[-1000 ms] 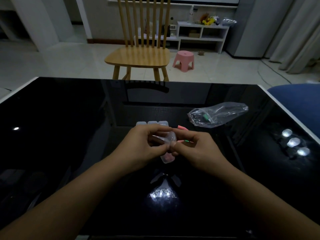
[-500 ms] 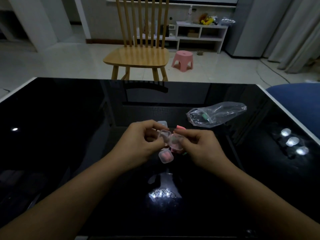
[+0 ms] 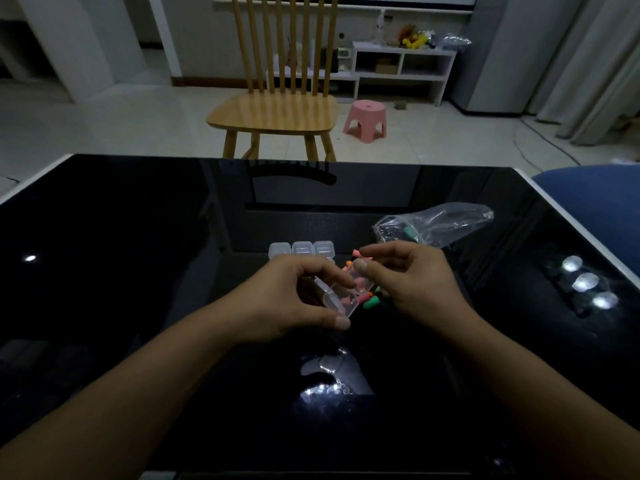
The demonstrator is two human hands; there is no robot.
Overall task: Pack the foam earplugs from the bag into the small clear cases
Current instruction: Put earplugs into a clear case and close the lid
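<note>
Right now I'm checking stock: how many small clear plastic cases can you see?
4. Three closed small clear plastic cases sit in a row on the black table. One open case is in the left hand. More may hide behind the hands.

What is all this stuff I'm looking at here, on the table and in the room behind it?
Glossy black table: one, foreground.
Small clear plastic cases: three visible, in a row mid-table.
Open clear case: one, pink earplugs inside, held.
Loose foam earplugs: several, pink, green, orange, between the hands.
Clear plastic bag: one, right of cases.
Wooden chair: one, tan, behind table.
Pink plastic stool: one, floor.
White shelf: one, back wall.
Left hand: holds open case.
Right hand: beside case.
</note>
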